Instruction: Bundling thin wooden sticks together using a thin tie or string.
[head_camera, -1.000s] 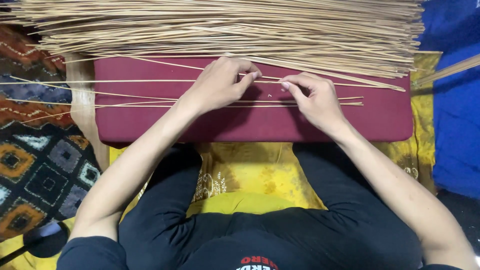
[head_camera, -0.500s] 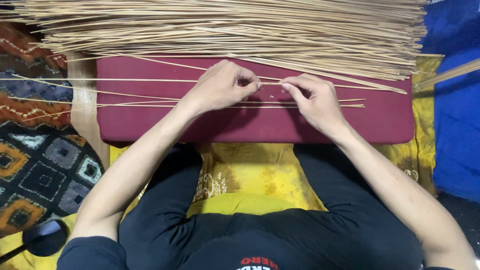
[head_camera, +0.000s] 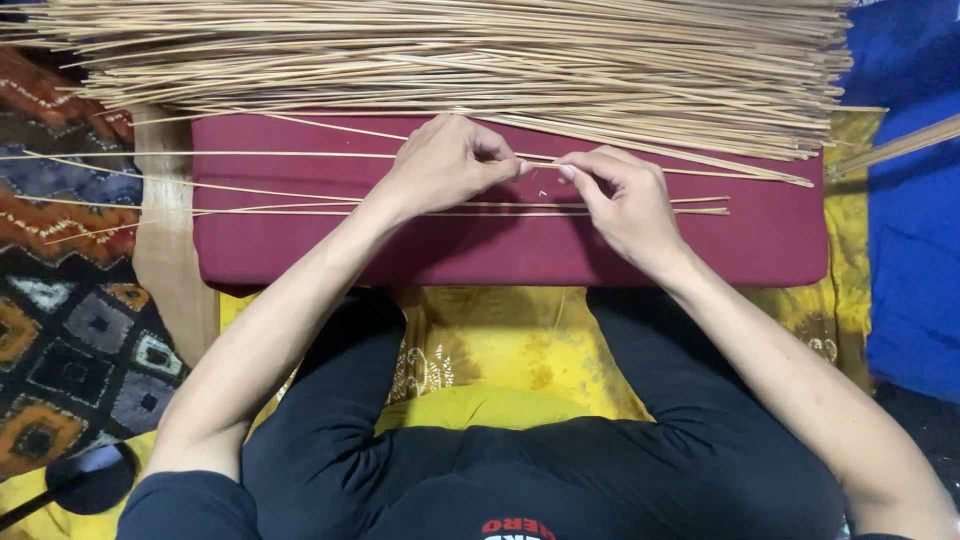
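Head view, looking down at a seated person's two bare hands over a long maroon padded cushion (head_camera: 300, 240). The left hand (head_camera: 440, 165) was curled nearly closed, its thumb and forefinger pinched on a single thin pale straw-coloured stick (head_camera: 250, 154) that ran across the cushion and out past its left edge. The right hand (head_camera: 620, 195) was likewise curled, its fingertips (head_camera: 568, 172) pinched close to those of the left; they appeared to grip the same stick, though the exact contact was too small to tell. The two hands lay just beside each other near the middle of the cushion, toward its far edge.

A few more loose thin sticks (head_camera: 620, 210) lay side by side along the cushion, passing under both hands and overhanging on the left. Beyond the cushion, a large heap of similar long pale sticks (head_camera: 480, 60) was spread across the whole width of the view, its nearest sticks overlapping the cushion's far edge.

A yellow cloth (head_camera: 500, 360) lay beneath the person's lap, a patterned rug (head_camera: 60, 330) to the left, and a blue fabric (head_camera: 915, 230) to the right. No container was visible.
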